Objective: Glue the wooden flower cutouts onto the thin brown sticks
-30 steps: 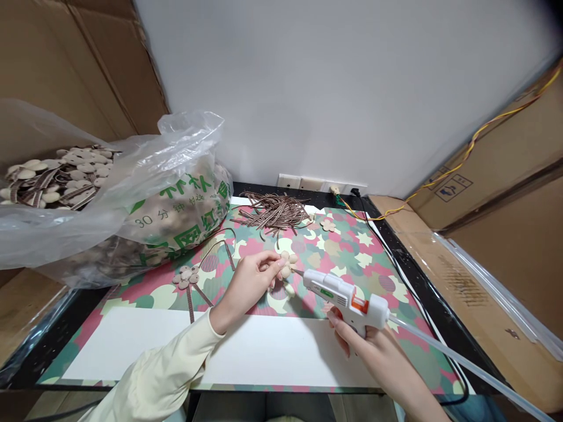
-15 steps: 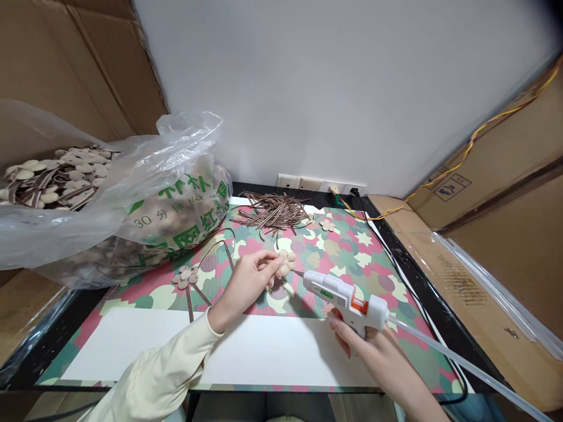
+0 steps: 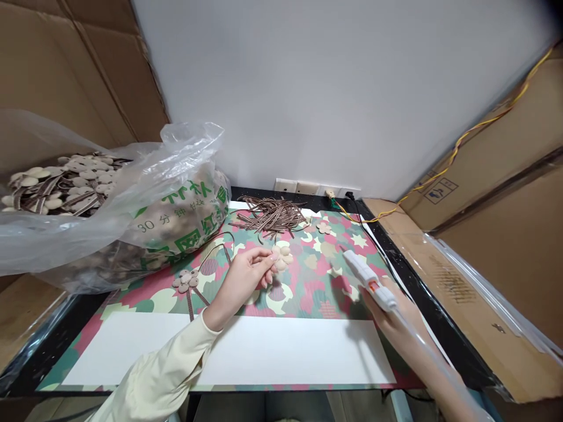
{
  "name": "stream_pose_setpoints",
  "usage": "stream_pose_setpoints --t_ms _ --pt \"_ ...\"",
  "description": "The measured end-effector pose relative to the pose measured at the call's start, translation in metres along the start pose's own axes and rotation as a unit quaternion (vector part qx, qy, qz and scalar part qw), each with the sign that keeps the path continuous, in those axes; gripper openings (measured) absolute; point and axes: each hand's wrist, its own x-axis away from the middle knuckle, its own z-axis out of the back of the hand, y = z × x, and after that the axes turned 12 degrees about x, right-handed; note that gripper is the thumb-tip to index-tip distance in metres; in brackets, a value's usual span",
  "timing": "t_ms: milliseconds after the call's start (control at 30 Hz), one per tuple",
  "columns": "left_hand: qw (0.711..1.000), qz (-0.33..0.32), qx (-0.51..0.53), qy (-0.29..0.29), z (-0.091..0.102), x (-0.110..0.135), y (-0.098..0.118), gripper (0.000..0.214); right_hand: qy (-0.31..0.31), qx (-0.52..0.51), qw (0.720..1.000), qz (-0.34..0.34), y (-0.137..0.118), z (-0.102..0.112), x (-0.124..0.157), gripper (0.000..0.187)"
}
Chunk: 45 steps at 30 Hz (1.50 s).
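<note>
A bright patterned mat (image 3: 316, 281) covers the table by a gray wall (image 3: 334, 88). The left hand (image 3: 244, 278) pinches 1 pale wooden flower (image 3: 281, 258) just above the mat. The right hand (image 3: 396, 310) grips a white glue gun (image 3: 368, 280).

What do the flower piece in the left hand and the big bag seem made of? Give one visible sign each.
Flower piece: probably bare wood, pale and matt, with flat cut petals. Bag: thin clear plastic, glossy and crinkled; its contents show through.
</note>
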Motion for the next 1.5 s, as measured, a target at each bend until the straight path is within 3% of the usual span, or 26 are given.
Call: stream_pose_setpoints --t_ms 200,400,500,600,700,767,800,833,867,933,967,1033,1133,1200,1333,1500 --pt "0.999 -0.039 -0.006 0.017 0.013 0.008 0.018 0.025 -0.034 0.185 0.980 0.069 0.057 -0.004 -0.040 0.029" --pt "0.975 -0.111 -0.048 0.186 0.071 0.062 0.035 0.027 -0.112 0.197 0.970 0.088 0.076 0.009 -0.053 0.046" --pt "0.965 -0.106 -0.058 0.231 0.098 0.090 0.023 0.033 -0.126 0.243 0.956 0.105 0.066 0.032 -0.068 0.031" --pt "0.963 -0.095 -0.074 0.240 0.112 0.104 0.007 0.033 -0.122 0.325 0.927 0.143 0.025 0.072 -0.103 0.019" --pt "0.960 -0.096 -0.072 0.252 0.117 0.108 -0.007 0.031 -0.083 0.349 0.915 0.184 -0.054 0.117 -0.142 0.033" --pt "0.960 -0.098 -0.059 0.256 0.119 0.108 -0.014 0.031 0.071 0.383 0.896 0.213 -0.116 0.136 -0.158 0.035" --pt "0.960 -0.099 -0.050 0.258 0.120 0.107 -0.017 0.031 0.121 0.351 0.894 0.251 -0.146 0.138 -0.162 0.046" --pt "0.960 -0.100 -0.041 0.259 0.121 0.107 -0.020 0.031 0.136 0.293 0.906 0.273 -0.173 0.134 -0.165 0.054" --pt "0.959 -0.101 -0.033 0.261 0.123 0.107 -0.023 0.030 0.065 0.230 0.926 0.292 -0.195 0.123 -0.166 0.055" --pt "0.957 -0.107 -0.017 0.268 0.125 0.108 -0.027 0.030 -0.058 0.203 0.918 0.336 -0.224 0.087 -0.168 0.072" --pt "0.956 -0.110 -0.010 0.272 0.127 0.108 -0.029 0.031 -0.103 0.190 0.910 0.354 -0.231 0.063 -0.170 0.059" --pt "0.955 -0.114 0.001 0.273 0.128 0.109 -0.030 0.032 -0.174 0.150 0.895 0.383 -0.234 0.012 -0.177 0.025" --pt "0.957 -0.117 0.010 0.267 0.130 0.111 -0.031 0.032 -0.212 0.087 0.887 0.401 -0.227 -0.054 -0.190 0.021" --pt "0.958 -0.115 0.010 0.262 0.131 0.113 -0.031 0.031 -0.231 0.048 0.881 0.410 -0.224 -0.086 -0.198 0.021" --pt "0.963 -0.096 0.013 0.252 0.133 0.113 -0.035 0.033 -0.271 -0.020 0.857 0.437 -0.222 -0.124 -0.210 0.020" --pt "0.963 -0.078 0.036 0.255 0.135 0.110 -0.039 0.038 -0.294 -0.077 0.844 0.442 -0.215 -0.147 -0.219 0.028"
